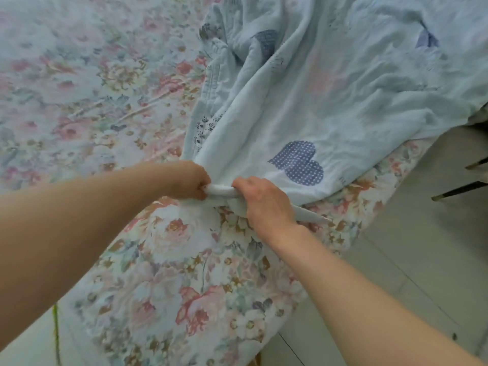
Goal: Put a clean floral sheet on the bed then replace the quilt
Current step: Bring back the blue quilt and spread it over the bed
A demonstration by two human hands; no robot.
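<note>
A floral sheet [87, 83] with pink roses covers the bed and hangs over its near corner. On it, toward the upper right, lies a crumpled pale blue quilt [330, 83] with purple dotted heart patches. Its near edge is bunched into a roll at the centre of the view. My left hand [191, 180] grips that rolled edge from the left. My right hand [264, 199] grips the same edge right beside it, knuckles up, and a fold of the quilt pokes out past its wrist.
Pale tiled floor [412, 260] runs along the bed's right side. Dark furniture legs [459, 190] stand at the right edge, beneath the quilt's hanging part. A thin green strip [56, 331] shows at the lower left.
</note>
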